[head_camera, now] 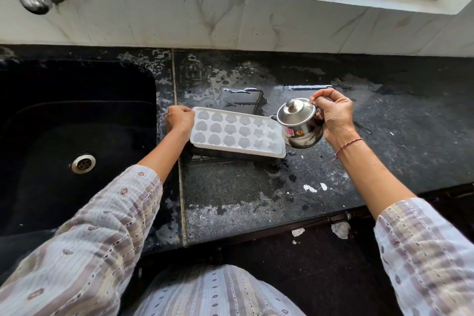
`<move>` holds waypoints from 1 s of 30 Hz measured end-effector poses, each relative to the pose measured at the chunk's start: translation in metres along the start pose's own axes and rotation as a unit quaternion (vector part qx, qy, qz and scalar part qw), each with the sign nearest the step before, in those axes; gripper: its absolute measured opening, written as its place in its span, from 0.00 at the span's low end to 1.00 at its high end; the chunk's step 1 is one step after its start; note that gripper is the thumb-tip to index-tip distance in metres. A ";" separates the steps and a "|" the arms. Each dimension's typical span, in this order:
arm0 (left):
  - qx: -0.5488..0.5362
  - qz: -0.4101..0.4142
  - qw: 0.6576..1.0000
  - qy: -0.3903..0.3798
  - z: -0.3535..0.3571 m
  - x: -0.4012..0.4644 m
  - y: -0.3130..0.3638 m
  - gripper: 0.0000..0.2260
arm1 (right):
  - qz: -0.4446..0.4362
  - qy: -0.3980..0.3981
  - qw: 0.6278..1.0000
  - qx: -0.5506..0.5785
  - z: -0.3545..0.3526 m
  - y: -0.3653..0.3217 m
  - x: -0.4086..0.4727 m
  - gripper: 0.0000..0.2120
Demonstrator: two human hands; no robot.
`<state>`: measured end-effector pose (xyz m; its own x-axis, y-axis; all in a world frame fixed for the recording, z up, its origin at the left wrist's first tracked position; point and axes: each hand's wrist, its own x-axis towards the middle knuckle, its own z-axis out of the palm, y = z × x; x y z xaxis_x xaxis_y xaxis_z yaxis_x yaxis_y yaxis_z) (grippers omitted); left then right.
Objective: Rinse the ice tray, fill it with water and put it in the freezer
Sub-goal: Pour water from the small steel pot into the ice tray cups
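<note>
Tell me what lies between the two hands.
In the head view, the ice tray and steel pot lie between the left hand and right hand.

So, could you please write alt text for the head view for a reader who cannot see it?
The right hand tilts a small lidded steel pot over the right end of a white ice tray, which the left hand steadies at its left end. The tray sits on a wet black counter, right of a black sink.

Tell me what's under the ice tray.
The ice tray rests on the wet black countertop, with a dark gap along its near edge. Anything beneath it is hidden.
</note>
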<state>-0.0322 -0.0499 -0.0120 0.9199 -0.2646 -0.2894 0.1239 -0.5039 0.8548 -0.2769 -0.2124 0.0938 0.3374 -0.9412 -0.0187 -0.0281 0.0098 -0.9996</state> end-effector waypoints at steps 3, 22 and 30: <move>-0.002 0.000 1.000 0.003 0.000 0.001 -0.001 0.08 | 0.005 0.003 1.000 0.003 0.000 0.001 0.001 0.14; -0.010 -0.006 1.000 -0.001 0.001 0.004 -0.004 0.07 | 0.044 0.033 0.996 0.064 0.010 -0.005 0.008 0.14; -0.010 -0.005 1.000 0.003 0.002 0.004 -0.004 0.07 | 0.043 0.034 0.998 0.035 0.016 -0.005 0.014 0.14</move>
<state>-0.0300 -0.0506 -0.0170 0.9206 -0.2544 -0.2963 0.1410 -0.4910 0.8597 -0.2573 -0.2205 0.0979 0.2722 -0.9564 -0.1059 0.0129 0.1137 -0.9934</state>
